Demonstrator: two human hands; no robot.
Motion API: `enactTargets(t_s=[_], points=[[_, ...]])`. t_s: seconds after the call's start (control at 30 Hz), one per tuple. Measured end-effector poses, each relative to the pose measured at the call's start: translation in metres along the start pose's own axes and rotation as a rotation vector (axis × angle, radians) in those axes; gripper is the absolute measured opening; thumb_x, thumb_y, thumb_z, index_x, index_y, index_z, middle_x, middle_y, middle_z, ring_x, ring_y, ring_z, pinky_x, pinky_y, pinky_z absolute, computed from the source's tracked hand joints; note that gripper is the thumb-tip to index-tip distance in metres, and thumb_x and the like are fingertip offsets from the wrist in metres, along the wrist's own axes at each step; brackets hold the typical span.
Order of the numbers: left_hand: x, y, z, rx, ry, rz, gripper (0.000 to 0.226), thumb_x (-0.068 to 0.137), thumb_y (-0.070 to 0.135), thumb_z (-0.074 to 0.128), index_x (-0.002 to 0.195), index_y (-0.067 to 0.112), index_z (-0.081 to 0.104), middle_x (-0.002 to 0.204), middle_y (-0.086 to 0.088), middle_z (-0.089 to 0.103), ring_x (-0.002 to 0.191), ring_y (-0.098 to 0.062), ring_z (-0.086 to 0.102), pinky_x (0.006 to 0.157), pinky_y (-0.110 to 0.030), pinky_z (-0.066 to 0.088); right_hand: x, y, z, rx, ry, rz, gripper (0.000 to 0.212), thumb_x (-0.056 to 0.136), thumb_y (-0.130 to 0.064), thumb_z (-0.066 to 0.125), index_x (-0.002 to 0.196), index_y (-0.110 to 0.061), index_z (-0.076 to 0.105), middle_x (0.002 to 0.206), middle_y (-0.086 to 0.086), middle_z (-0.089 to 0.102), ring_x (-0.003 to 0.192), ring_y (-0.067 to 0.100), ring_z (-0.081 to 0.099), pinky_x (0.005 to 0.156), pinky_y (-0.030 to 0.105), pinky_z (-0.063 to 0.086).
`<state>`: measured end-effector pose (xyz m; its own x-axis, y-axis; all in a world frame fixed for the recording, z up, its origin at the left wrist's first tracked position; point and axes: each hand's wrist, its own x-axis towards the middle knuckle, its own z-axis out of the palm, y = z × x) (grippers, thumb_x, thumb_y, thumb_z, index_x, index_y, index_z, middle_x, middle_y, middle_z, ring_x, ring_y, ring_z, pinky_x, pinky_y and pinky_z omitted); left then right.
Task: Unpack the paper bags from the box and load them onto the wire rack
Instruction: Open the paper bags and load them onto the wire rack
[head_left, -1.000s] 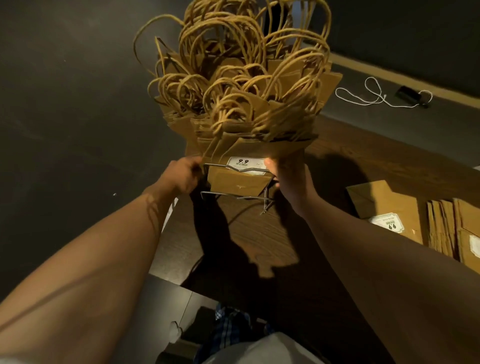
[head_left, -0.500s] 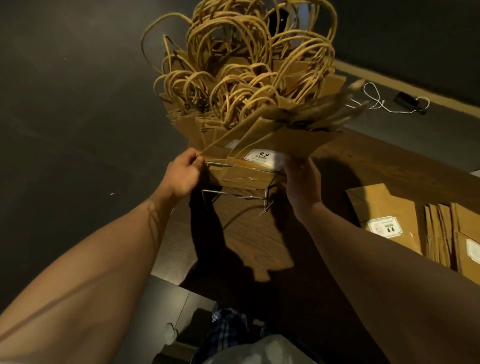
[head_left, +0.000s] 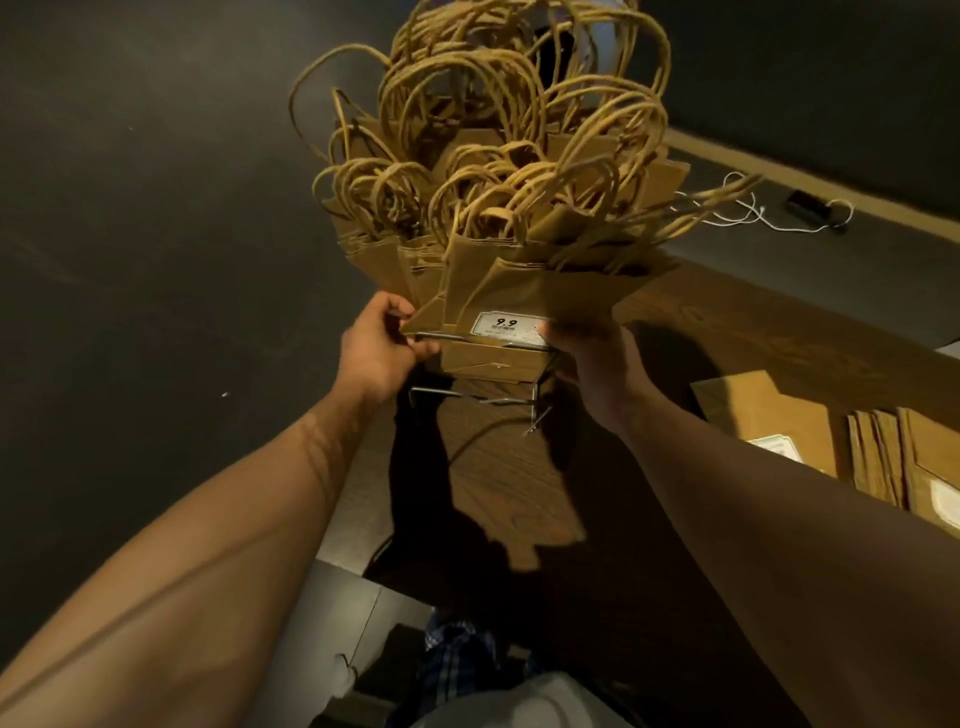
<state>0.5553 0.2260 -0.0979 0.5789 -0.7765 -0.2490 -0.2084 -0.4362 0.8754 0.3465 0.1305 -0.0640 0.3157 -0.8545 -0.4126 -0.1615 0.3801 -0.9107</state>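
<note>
Plenty lost behind the brown paper bags (head_left: 519, 291)

Their twisted handle loops run off the top edge, the thin wire rack (head_left: 483, 395) shows only its near rails, the white price label (head_left: 501, 325)'s small print is unreadable, and the right hand (head_left: 597, 364)'s fingertips vanish behind paper.

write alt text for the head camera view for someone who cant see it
Both hands, left hand and right hand, steady a dense bundle of brown paper bags with twisted handles standing in a thin metal wire rack on a wooden tabletop. More flat brown bags lie to the right.
</note>
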Motion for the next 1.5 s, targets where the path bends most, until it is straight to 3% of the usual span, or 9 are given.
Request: enactTargets(t_s=[0.17,0.37,0.5,0.63,0.77,0.9,1.1,1.33,1.5], points=[[0.000,-0.003,0.016,0.078,0.070,-0.055,0.040,0.079,0.015,0.083,0.101,0.021,0.050,0.084,0.007,0.064,0.079,-0.005,0.059,0.065,-0.001,0.037,-0.005,0.001,-0.008,0.135,-0.052,0.035,0.033,0.087,-0.007,0.067,0.117,-0.016,0.060,0.115,0.004,0.070,0.107,0.020,0.066,0.091,0.036,0.050],[0.010,0.007,0.018,0.237,-0.009,-0.154,0.053,0.076,0.027,0.085,0.122,0.018,0.059,0.119,-0.005,0.068,0.114,-0.025,0.062,0.102,-0.039,0.049,-0.007,-0.005,-0.019,0.197,-0.109,0.074,0.042,0.087,-0.003,0.065,0.126,-0.015,0.055,0.119,0.005,0.069,0.111,0.023,0.065,0.100,0.038,0.049],[0.007,0.002,0.022,0.249,-0.005,-0.156,0.056,0.074,0.036,0.085,0.121,0.021,0.057,0.119,-0.005,0.067,0.113,-0.028,0.063,0.102,-0.047,0.050,-0.012,-0.008,-0.019,0.259,-0.122,0.090,0.042,0.088,0.002,0.060,0.128,-0.009,0.052,0.129,0.012,0.062,0.117,0.025,0.061,0.093,0.034,0.051],[0.006,0.004,0.026,0.391,0.021,-0.175,0.054,0.082,0.042,0.078,0.126,0.021,0.055,0.124,-0.010,0.061,0.118,-0.035,0.056,0.101,-0.049,0.047,-0.011,-0.009,-0.023,0.254,-0.129,0.114,0.039,0.088,-0.001,0.061,0.126,-0.011,0.055,0.127,0.008,0.064,0.119,0.024,0.058,0.107,0.043,0.042],[0.003,0.008,0.027,0.509,0.034,-0.157,0.050,0.087,0.043,0.073,0.127,0.020,0.053,0.124,-0.013,0.060,0.118,-0.037,0.055,0.098,-0.049,0.045,-0.011,-0.009,-0.025,0.216,-0.134,0.119,0.037,0.088,-0.005,0.062,0.123,-0.017,0.059,0.122,0.004,0.068,0.114,0.022,0.060,0.096,0.040,0.045],[0.003,0.001,0.025,0.276,0.017,-0.142,0.044,0.084,0.033,0.078,0.121,0.019,0.059,0.115,-0.005,0.067,0.113,-0.026,0.061,0.099,-0.040,0.049,-0.013,-0.005,-0.023,0.252,-0.096,0.089,0.024,0.089,-0.006,0.061,0.108,-0.020,0.066,0.109,0.003,0.072,0.101,0.022,0.064,0.086,0.039,0.043],[-0.015,0.002,0.004,-0.059,0.076,0.030,0.026,0.085,0.007,0.069,0.102,0.019,0.055,0.077,0.007,0.058,0.065,0.005,0.056,0.069,-0.012,0.044,-0.012,-0.009,-0.017,0.266,-0.038,0.050,0.023,0.090,-0.005,0.060,0.108,-0.019,0.065,0.111,0.006,0.071,0.091,0.016,0.067,0.071,0.027,0.050],[-0.011,0.016,-0.010,-0.037,0.029,0.230,0.009,0.093,0.017,0.067,0.088,0.024,0.069,0.079,0.009,0.067,0.078,-0.005,0.065,0.077,-0.022,0.057,-0.016,-0.009,-0.012,0.177,0.040,0.003,0.013,0.094,-0.009,0.058,0.096,-0.021,0.064,0.092,0.001,0.067,0.074,0.009,0.061,0.057,0.015,0.048],[-0.010,0.020,-0.005,-0.224,-0.014,0.210,0.024,0.098,0.014,0.060,0.081,0.032,0.061,0.079,0.004,0.062,0.075,-0.013,0.059,0.073,-0.032,0.054,-0.015,-0.010,-0.009,0.144,0.100,-0.067,0.016,0.093,-0.004,0.056,0.105,-0.014,0.061,0.092,0.003,0.066,0.072,0.009,0.062,0.051,0.016,0.047]])
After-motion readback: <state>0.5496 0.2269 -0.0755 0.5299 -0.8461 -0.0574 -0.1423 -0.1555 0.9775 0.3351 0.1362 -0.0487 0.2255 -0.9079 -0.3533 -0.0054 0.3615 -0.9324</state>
